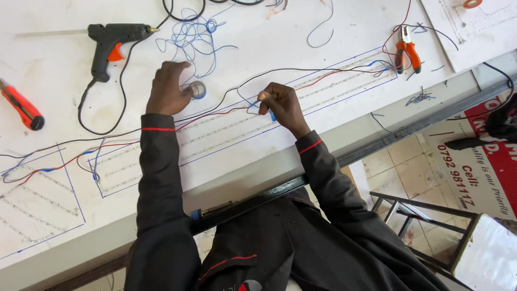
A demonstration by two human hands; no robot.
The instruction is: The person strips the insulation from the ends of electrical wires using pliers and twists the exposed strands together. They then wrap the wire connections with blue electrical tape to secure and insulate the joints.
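Note:
My left hand [168, 89] rests on the white board, its fingers on a small roll of blue tape [198, 89]. My right hand [281, 105] is pinched shut on a strip of blue tape [272, 113] at a joint in the red and black wires [226, 110] that run along the board. Under both hands lie rows of LED strips [237, 134] inside a blue drawn rectangle. Both arms wear dark sleeves with a red stripe.
A black and orange glue gun [110, 46] lies at the upper left with its cord looping down. An orange-handled tool [21, 106] sits at the far left, orange pliers [407, 52] at the upper right. Tangled blue wire [194, 35] lies behind my left hand. A metal stool [431, 226] stands below right.

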